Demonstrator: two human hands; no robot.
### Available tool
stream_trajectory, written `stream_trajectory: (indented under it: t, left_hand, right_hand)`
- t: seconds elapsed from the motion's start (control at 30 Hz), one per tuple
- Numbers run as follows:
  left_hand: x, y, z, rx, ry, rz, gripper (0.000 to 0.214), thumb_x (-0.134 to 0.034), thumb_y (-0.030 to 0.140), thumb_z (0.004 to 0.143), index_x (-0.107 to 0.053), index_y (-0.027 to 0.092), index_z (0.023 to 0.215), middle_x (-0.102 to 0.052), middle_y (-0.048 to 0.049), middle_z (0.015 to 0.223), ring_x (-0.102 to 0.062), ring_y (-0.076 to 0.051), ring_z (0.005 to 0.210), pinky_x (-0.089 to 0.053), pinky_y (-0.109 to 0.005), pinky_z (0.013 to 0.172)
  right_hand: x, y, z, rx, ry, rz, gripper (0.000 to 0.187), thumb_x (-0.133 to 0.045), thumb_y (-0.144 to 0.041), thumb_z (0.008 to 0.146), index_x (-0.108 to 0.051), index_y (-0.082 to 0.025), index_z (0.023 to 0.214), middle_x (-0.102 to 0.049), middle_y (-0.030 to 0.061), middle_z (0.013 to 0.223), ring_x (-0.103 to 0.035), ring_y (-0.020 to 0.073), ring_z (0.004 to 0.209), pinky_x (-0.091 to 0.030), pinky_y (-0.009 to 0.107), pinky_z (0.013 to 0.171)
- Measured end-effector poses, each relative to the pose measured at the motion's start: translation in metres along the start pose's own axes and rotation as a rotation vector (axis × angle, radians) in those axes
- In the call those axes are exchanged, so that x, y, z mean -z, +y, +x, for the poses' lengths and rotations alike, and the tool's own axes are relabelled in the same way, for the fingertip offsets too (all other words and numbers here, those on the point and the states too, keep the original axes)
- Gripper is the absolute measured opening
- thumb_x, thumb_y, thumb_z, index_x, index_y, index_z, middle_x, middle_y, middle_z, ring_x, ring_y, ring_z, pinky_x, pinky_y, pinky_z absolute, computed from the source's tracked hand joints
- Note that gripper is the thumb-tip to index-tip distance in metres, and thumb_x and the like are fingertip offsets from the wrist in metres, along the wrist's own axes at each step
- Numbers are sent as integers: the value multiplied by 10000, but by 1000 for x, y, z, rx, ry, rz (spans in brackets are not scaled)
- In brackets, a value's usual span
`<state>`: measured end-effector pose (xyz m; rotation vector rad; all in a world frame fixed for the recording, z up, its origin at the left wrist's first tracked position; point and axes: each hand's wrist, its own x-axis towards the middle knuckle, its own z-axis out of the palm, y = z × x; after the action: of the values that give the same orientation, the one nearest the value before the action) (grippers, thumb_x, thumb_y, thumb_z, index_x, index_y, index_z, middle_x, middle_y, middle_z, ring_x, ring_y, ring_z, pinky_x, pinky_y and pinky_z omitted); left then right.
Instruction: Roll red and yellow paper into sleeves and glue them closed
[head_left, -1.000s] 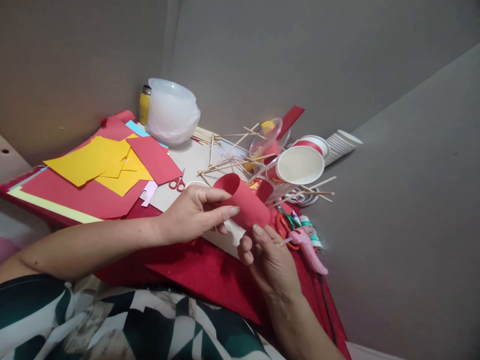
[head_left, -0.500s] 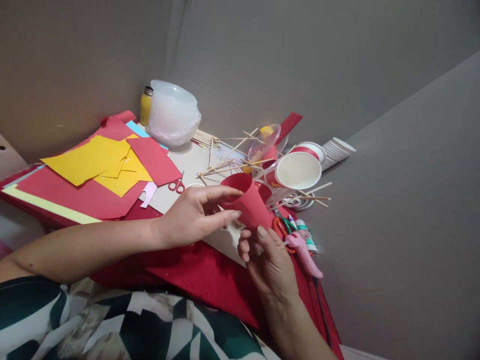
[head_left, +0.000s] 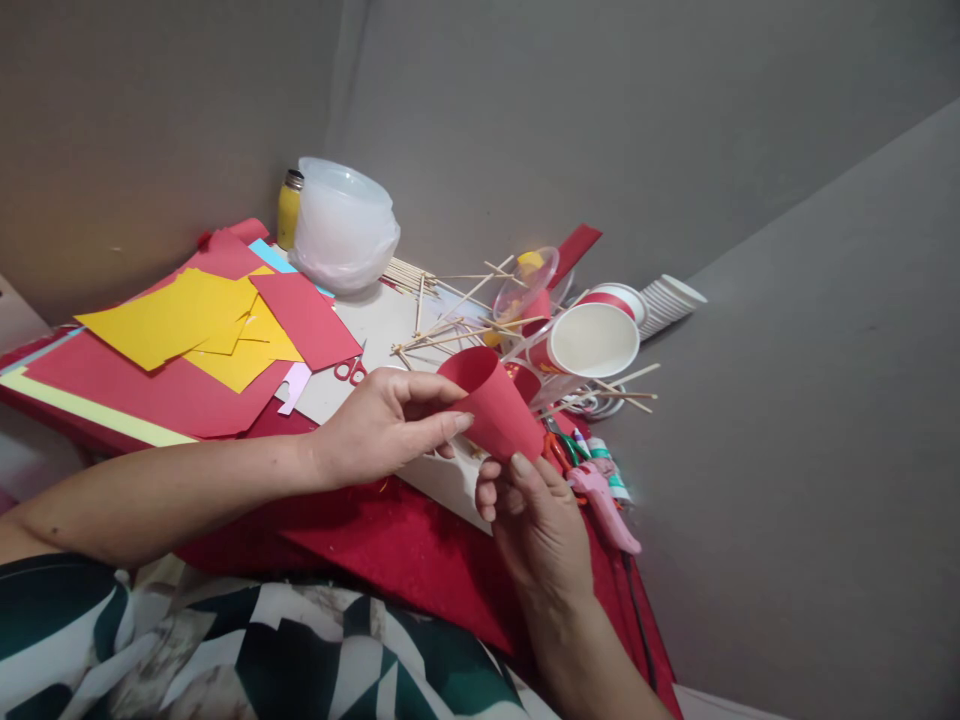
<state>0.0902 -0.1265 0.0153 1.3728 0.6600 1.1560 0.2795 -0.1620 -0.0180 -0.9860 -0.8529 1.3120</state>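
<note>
Between my two hands is a red paper tube (head_left: 501, 410), shaped like a tapered cup and tilted with its wide mouth toward the upper left. My left hand (head_left: 397, 418) pinches the near rim between thumb and fingers. At the lower end, my right hand (head_left: 534, 510) grips the edge with thumb and curled fingers. Just beyond the tube stands a white-lined paper cup (head_left: 595, 340) lying open toward me. Small red-handled scissors (head_left: 350, 370) rest on the board behind my left hand. A pink glue gun (head_left: 609, 508) lies right of my right hand.
Yellow paper sheets (head_left: 169, 318) cover red paper at the left. Wrapped plastic bowls (head_left: 345, 230) stand by a yellow bottle (head_left: 289, 212) near the wall. Thin wooden sticks (head_left: 450, 325) form frames at centre. Stacked white cups (head_left: 671, 308) lie at the right. A red cloth (head_left: 420, 560) covers the table.
My left thumb and fingers have slid slightly left, toward the rim of the red tube. My right hand keeps its grip at the lower end. The view has shifted a little.
</note>
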Motion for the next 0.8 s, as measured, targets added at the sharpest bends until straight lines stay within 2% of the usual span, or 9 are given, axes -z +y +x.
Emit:
stream_trajectory:
  t: [0.2, 0.47, 0.8]
  left_hand:
    - [2, 6, -1, 13, -41, 83, 245, -685, 293, 851, -661, 135, 665, -620, 12, 596, -574, -73, 552, -462, -163, 551]
    - [4, 6, 1, 28, -71, 124, 328, -643, 324, 894, -637, 133, 627, -636, -1, 567, -566, -69, 531, -419, -150, 519]
    - [7, 8, 4, 228, -131, -21, 250, -709, 287, 859, -632, 128, 682, -657, 5, 560, -564, -45, 513, -430, -111, 505]
  right_hand:
    - [-2, 0, -2, 44, 16, -55, 252, -872, -371, 652, -715, -174, 655, -732, 30, 604, -604, 94, 410, -477, 154, 363]
    - [-3, -2, -3, 63, 9, -43, 245, -870, -355, 656, -699, -182, 634, -717, 12, 576, -602, 94, 402, -486, 160, 378]
    - [-1, -2, -4, 77, 27, -66, 237, -857, -333, 674, -683, -178, 629, -699, 4, 563, -596, 90, 406, -481, 162, 395]
